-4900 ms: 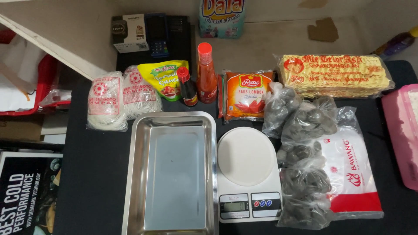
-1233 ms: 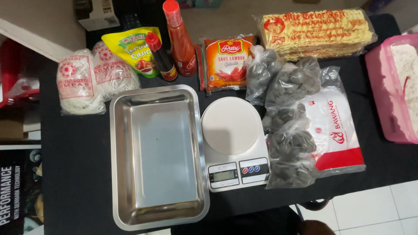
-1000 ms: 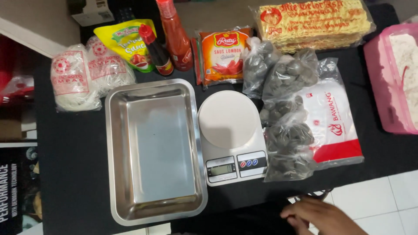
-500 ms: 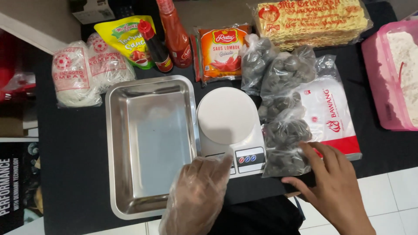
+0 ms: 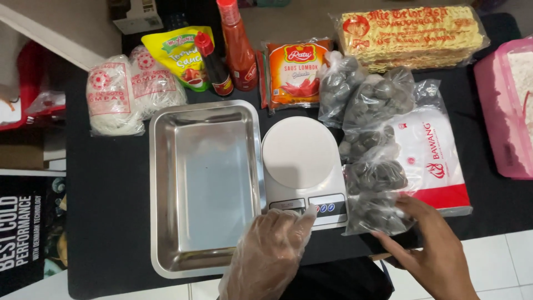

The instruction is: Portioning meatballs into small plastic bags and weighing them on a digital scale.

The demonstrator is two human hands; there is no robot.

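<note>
— Where are the two hands?

— The left hand, in a thin clear plastic glove, lies over the near right corner of the steel tray, and its fingers reach onto the front panel of the white kitchen scale, covering the display. They lie fairly flat and loose, gripping nothing.

— And the right?

— The right hand is bare. It sits at the near edge of the black counter, fingers spread, the tips touching the nearest clear bag of dark round balls. Whether it pinches the plastic or only rests on it, I cannot tell.

— Where does that bag lie?

— Just right of the scale, at the front of a row of like bags running back across the counter. They partly overlap a white and red packet on their right.

— What else is there?

— The tray stands empty, touching the scale's left side. Behind it are two bags of white noodles, a yellow sauce pouch, a small dark bottle with a red cap, a taller red sauce bottle and an orange sauce packet. A long pack of yellow noodles lies at the back right, and a pink tub sits at the right edge.
</note>
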